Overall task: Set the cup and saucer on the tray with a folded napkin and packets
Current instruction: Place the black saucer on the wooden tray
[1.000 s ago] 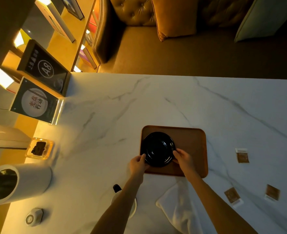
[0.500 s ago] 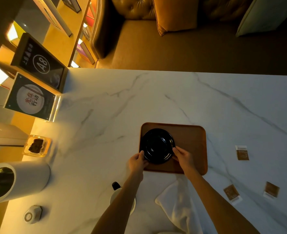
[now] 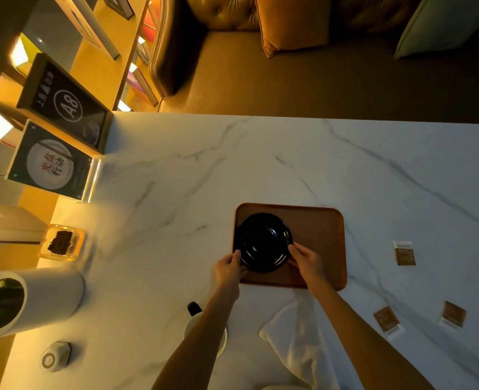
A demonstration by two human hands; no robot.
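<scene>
Nearest the viewer, a white napkin (image 3: 294, 342) lies crumpled on the marble table (image 3: 261, 164), under and between the two forearms, its far corner close to the near edge of the tray (image 3: 320, 235). A white cup (image 3: 221, 337) with a dark handle is partly hidden beneath the left forearm, well behind the hands.

The black saucer (image 3: 263, 242) is held at its near rim from both sides. The left hand (image 3: 228, 267) is pinched on the saucer's near-left edge, and the right hand (image 3: 307, 258) is pinched on its near-right edge, fingers curled over the rim. The saucer sits over the left half of the brown tray, its left edge close to the tray's left border; whether it rests fully on the tray cannot be told. The right half of the tray, just right of the right hand, is bare.

To the right of the right hand, three packets (image 3: 404, 253) are spread apart on the marble, two nearer and one farther. Left of the left hand, open marble runs to a white cylinder (image 3: 33, 299) and a glass dish (image 3: 61, 243) at the table's left edge. Beyond the hands, bare marble stretches to the far table edge, with a sofa (image 3: 289, 66) past it.
</scene>
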